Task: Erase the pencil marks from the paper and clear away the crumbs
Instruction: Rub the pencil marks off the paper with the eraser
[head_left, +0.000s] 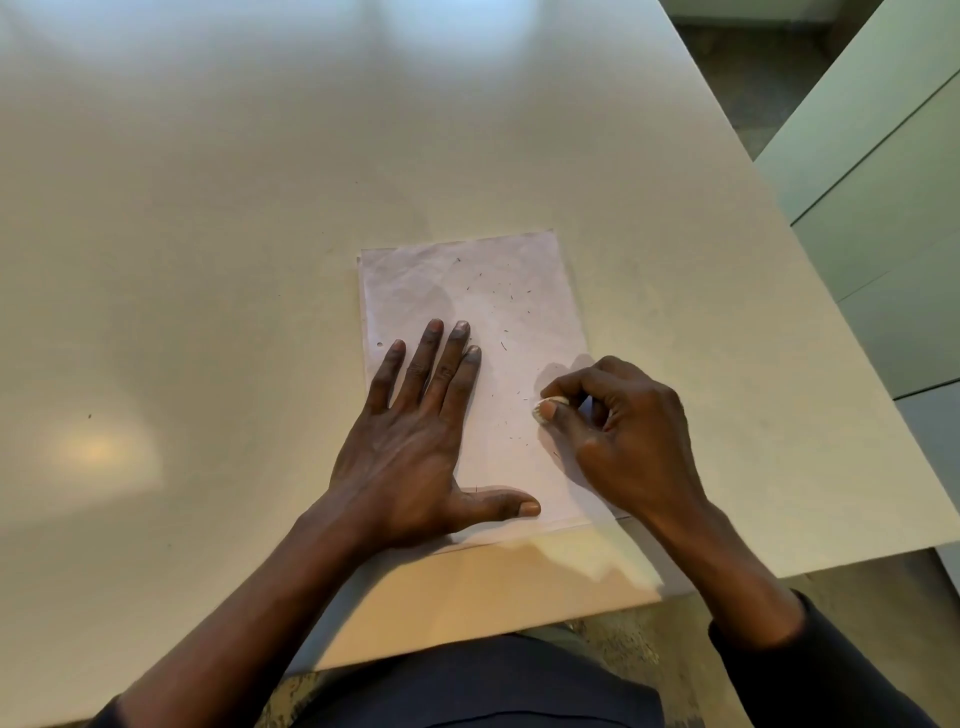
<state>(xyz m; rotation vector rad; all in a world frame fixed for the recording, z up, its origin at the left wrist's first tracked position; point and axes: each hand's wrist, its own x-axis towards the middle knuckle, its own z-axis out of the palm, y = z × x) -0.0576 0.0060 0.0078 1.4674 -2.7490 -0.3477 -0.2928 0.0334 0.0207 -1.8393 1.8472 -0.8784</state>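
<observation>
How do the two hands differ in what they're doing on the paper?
The left hand lies flat, fingers spread, palm down; the right hand is curled, pinching a small white eraser. The left holds nothing. Both rest on the paper.

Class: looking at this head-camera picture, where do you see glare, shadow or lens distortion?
Head view: pale glare washes the table's far edge, a warm glow patch sits left; the right hand shadows the paper; wide-angle lens bows the table edges; the eraser is slightly blurred.
</observation>
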